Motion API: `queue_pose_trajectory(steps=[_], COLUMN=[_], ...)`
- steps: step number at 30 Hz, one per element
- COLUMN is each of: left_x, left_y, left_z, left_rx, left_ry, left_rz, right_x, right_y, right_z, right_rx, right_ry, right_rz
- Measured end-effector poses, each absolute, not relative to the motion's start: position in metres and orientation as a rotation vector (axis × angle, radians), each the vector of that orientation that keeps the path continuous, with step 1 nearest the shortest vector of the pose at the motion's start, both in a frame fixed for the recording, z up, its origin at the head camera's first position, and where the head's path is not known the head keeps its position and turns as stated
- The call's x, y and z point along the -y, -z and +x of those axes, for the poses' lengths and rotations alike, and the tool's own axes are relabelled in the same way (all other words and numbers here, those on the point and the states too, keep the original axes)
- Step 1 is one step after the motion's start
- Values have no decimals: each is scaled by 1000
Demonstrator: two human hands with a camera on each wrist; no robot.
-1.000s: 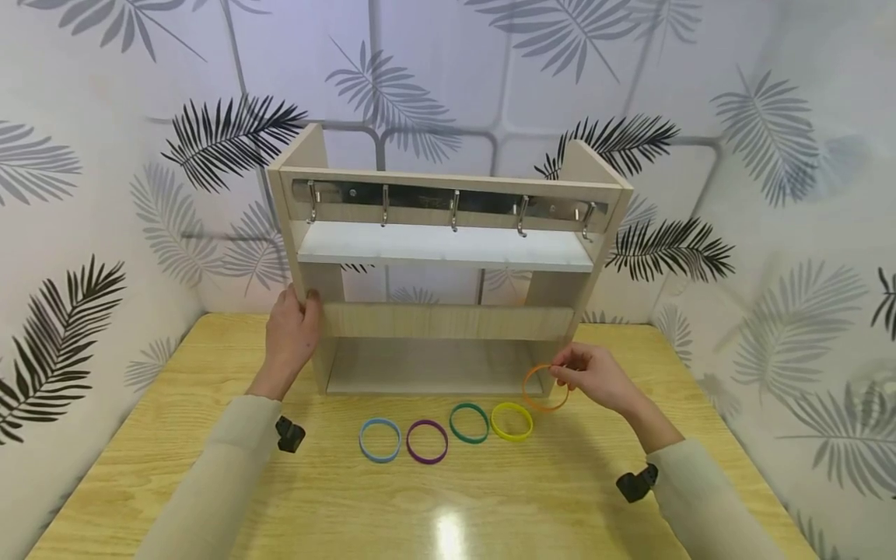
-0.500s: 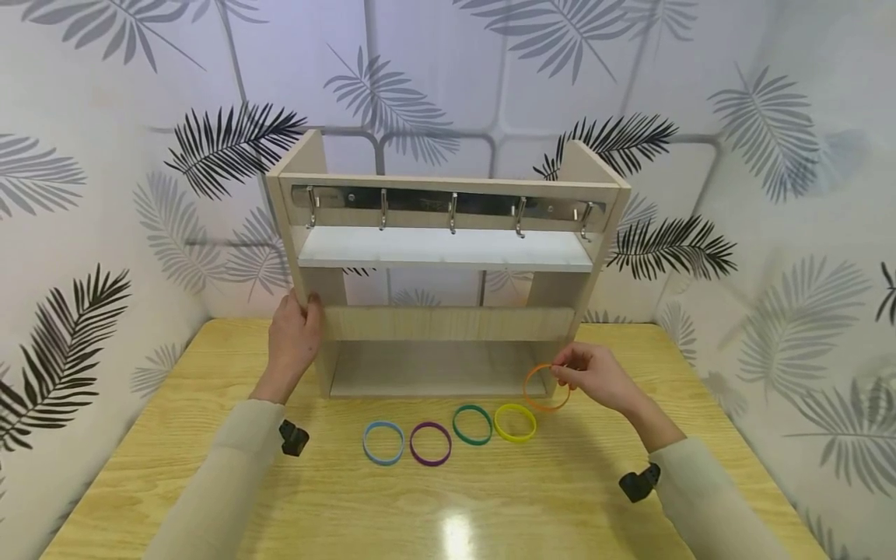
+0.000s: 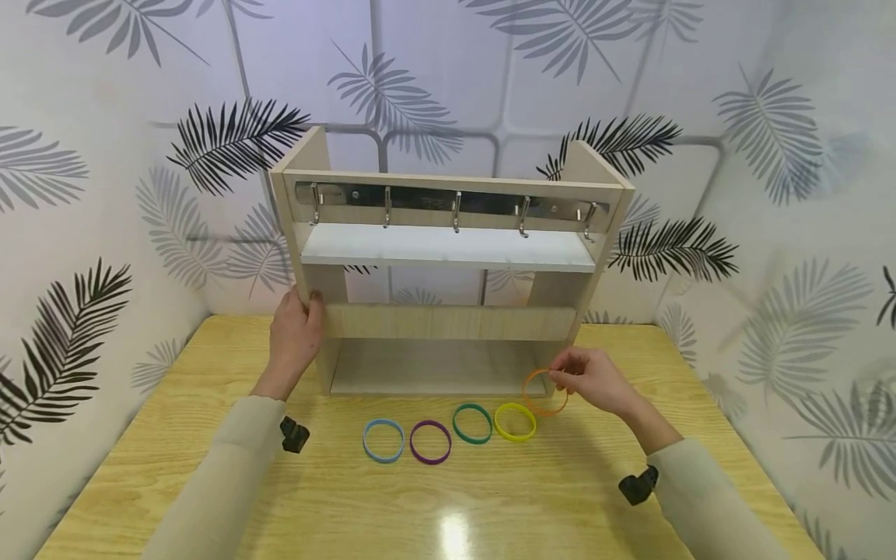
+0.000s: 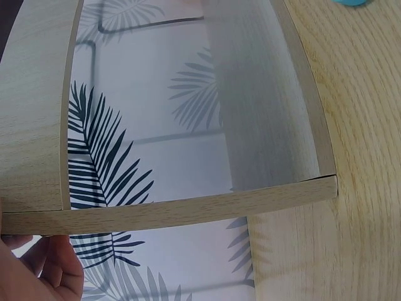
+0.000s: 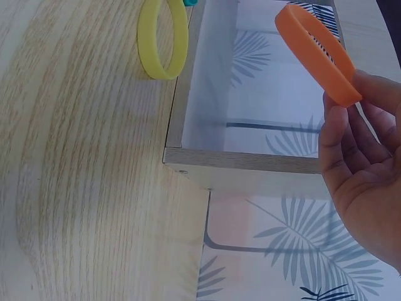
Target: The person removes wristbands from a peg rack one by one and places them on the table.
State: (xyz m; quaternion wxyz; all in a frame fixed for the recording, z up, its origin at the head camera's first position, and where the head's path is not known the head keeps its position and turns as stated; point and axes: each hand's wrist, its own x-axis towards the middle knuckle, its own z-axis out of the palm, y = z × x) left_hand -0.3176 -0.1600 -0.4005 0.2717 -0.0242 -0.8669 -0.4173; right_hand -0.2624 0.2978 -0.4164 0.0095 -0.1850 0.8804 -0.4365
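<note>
My right hand point(image 3: 591, 381) pinches an orange wristband point(image 5: 316, 53) between thumb and fingers, in front of the rack's lower right corner. The band hangs tilted in the air. My left hand point(image 3: 294, 333) grips the left side panel of a pale wooden rack point(image 3: 448, 323), its thumb on the inner side. In the left wrist view, that hand's fingers point(image 4: 62, 269) curl at the panel's edge. On the table before the rack lie a light blue wristband point(image 3: 383, 459), a purple wristband point(image 3: 430, 461), a green wristband point(image 3: 472, 441) and a yellow wristband point(image 3: 515, 439).
A metal hook rail point(image 3: 420, 198) with several hooks runs across the rack's upper front. Below it is a white shelf point(image 3: 448, 246). The rack stands toward the back of a wooden table point(image 3: 392, 513), before leaf-patterned wall covering point(image 3: 448, 70).
Hardly anything differs. The orange wristband and my right hand have dipped very slightly; my left hand stays on the panel, and the view shifts a little.
</note>
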Motion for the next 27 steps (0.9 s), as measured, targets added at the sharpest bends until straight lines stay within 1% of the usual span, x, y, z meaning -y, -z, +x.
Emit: queue_pose_trajectory(steps=[17, 22, 27], left_x=[159, 158, 158], left_y=[398, 399, 399], left_z=[-315, -315, -315], left_rx=[2386, 2384, 2373], left_ry=[1105, 1111, 1099], left_rz=[-58, -40, -37], right_x=[-290, -291, -289], right_y=[427, 435, 437], right_z=[-258, -261, -264], right_rx=[-2703, -2704, -2725], right_ry=[1375, 1384, 1347], right_rz=[-613, -663, -648])
